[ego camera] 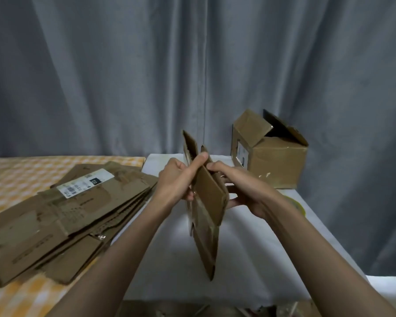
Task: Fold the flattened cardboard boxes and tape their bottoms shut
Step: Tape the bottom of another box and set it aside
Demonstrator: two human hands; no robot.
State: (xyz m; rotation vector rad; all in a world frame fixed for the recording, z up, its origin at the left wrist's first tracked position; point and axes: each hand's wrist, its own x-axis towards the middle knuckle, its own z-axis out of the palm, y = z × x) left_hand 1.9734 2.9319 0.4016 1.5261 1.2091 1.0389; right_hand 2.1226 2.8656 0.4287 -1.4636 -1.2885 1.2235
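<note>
Both the left hand (177, 179) and right hand (242, 186) grip a flat box (207, 202) over the white bench (174, 259), grey curtain (124, 76) behind

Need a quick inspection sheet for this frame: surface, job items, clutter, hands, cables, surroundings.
Surface: white table; beside it on the left, a yellow checked cloth.
Job's things: flattened box held upright over the white table; stack of flattened boxes on the checked cloth; assembled box at the table's far right, top flaps open; tape roll, mostly hidden behind the right forearm.
Clutter: cardboard scraps at the bottom edge, blurred.
Grippers: left hand grips the held box's left side; right hand grips its right side.
Cables: nothing seen.
Surroundings: grey curtain behind everything.
</note>
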